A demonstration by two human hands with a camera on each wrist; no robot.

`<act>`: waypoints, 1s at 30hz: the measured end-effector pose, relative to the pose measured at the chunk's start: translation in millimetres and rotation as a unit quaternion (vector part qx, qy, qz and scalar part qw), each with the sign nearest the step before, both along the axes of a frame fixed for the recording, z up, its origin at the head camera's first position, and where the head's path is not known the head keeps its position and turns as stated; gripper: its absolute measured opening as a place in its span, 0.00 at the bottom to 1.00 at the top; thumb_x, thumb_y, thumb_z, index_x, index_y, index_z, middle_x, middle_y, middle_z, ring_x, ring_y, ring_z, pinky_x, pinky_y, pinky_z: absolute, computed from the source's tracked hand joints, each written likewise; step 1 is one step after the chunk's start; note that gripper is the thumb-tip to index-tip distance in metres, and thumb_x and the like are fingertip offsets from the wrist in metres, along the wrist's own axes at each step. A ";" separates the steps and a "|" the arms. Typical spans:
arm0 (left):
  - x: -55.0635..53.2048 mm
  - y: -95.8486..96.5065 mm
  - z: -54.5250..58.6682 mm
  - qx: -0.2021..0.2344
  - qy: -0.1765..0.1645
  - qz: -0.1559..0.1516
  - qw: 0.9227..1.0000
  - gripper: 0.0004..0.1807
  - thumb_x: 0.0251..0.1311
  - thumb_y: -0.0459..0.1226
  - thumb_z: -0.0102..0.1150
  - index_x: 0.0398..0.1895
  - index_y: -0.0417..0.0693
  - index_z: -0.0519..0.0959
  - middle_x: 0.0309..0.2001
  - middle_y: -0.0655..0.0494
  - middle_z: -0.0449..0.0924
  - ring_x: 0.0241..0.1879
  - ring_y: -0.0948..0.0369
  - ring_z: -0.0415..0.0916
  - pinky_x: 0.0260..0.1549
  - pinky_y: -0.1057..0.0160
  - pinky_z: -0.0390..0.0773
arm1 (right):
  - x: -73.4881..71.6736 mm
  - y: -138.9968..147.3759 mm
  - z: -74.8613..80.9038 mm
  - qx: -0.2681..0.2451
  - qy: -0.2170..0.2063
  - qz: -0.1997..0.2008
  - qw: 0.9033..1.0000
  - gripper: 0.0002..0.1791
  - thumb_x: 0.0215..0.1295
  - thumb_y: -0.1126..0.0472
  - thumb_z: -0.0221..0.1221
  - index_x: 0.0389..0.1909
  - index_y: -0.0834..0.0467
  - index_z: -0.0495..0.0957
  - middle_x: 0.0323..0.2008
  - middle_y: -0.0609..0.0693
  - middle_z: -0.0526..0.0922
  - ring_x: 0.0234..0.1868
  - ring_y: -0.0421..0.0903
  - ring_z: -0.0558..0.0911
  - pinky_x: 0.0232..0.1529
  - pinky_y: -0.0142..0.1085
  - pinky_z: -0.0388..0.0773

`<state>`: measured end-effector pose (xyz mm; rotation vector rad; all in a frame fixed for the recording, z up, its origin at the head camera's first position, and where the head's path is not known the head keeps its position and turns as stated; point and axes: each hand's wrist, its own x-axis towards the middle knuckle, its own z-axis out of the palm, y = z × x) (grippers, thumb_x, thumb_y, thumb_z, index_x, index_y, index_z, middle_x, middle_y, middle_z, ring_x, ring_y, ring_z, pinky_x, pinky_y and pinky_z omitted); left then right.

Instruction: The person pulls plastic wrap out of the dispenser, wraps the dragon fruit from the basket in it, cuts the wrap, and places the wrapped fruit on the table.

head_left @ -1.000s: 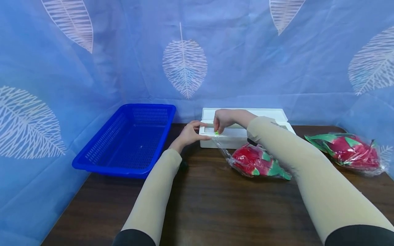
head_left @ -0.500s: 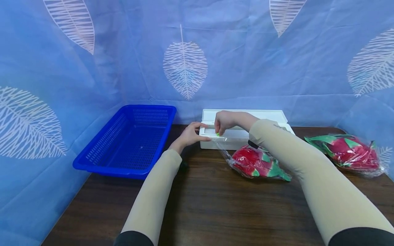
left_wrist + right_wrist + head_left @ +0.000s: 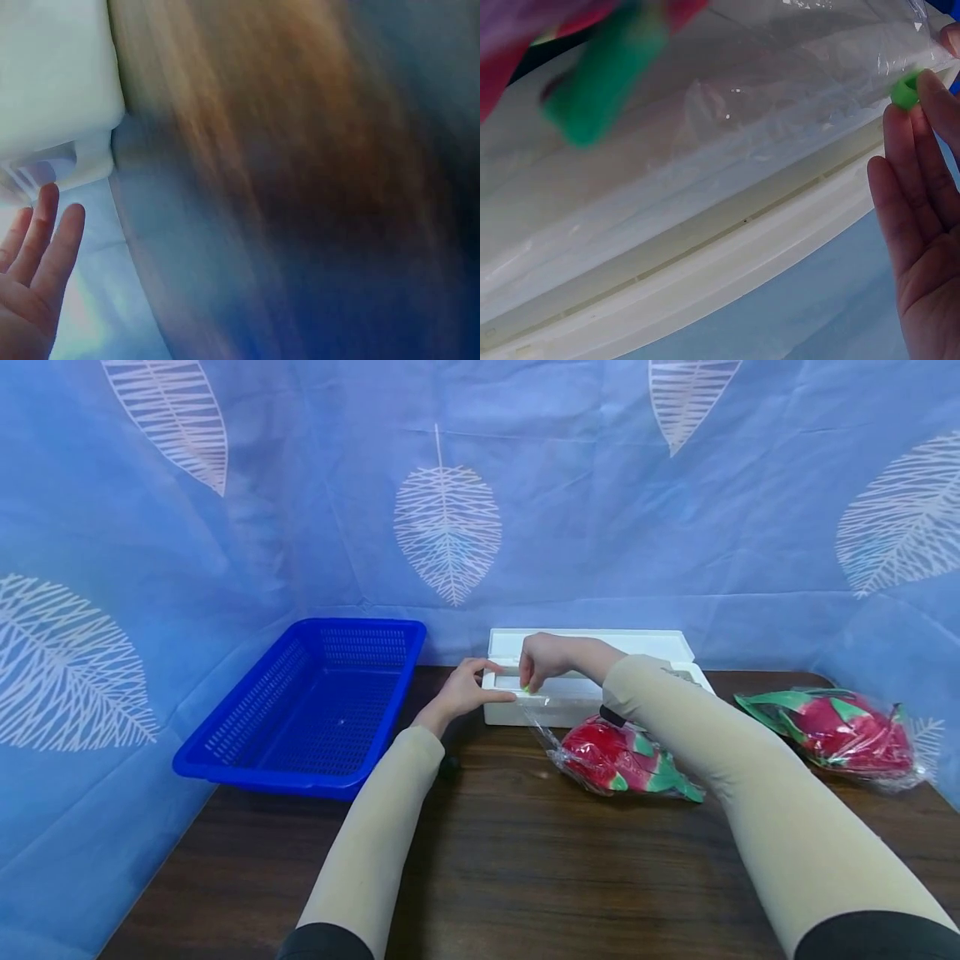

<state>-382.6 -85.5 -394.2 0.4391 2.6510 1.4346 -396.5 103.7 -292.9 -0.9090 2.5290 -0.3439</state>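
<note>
In the head view, a white cling film dispenser point(image 3: 577, 710) stands at the back of the table, its long lid point(image 3: 660, 645) tipped up. My left hand point(image 3: 459, 693) grips its left end, thumb along the front edge and index finger over the top; in the left wrist view the other fingers stretch out past the end. Between right thumb and fingertips, my right hand point(image 3: 546, 660) pinches a small green slide cutter point(image 3: 905, 91) near that same end. Clear film point(image 3: 542, 723) runs from the dispenser's front down to a wrapped dragon fruit point(image 3: 611, 756) on the table.
A second dragon fruit point(image 3: 851, 733) in film lies at the right, beyond my right forearm. The blue plastic basket point(image 3: 262, 779) sits to the left, with nothing in it. Behind the dark wooden table point(image 3: 555, 877) hangs a blue cloth point(image 3: 570, 527) with leaf prints.
Hardly anything differs: the head view has shifted slightly, while both hands keep their places at the dispenser and the green slide cutter stays near its left end.
</note>
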 end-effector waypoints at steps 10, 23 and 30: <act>-0.5 0.5 -5.9 -0.010 0.025 0.003 1.000 0.28 0.48 0.49 0.75 0.53 0.52 0.80 0.56 0.48 0.69 0.51 0.50 0.73 0.48 0.56 0.78 | 1.6 4.8 -0.7 0.004 0.002 0.004 1.000 0.03 0.57 0.70 0.68 0.32 0.62 0.87 0.31 0.50 0.85 0.35 0.46 0.82 0.41 0.40 0.80; 0.5 -0.7 -3.1 -0.018 0.018 -0.009 1.000 0.27 0.49 0.49 0.75 0.53 0.53 0.80 0.60 0.48 0.68 0.56 0.48 0.71 0.51 0.54 0.77 | 5.0 34.1 9.4 0.080 -0.029 -0.024 0.996 0.05 0.54 0.74 0.67 0.25 0.63 0.83 0.27 0.50 0.84 0.30 0.46 0.83 0.42 0.44 0.80; 0.9 -1.9 -1.3 -0.010 0.009 -0.001 1.000 0.28 0.50 0.48 0.75 0.55 0.53 0.80 0.61 0.48 0.67 0.57 0.48 0.71 0.51 0.52 0.76 | 7.8 65.6 10.0 0.051 -0.027 -0.033 0.998 0.03 0.55 0.73 0.67 0.26 0.64 0.84 0.30 0.50 0.85 0.31 0.46 0.83 0.40 0.44 0.80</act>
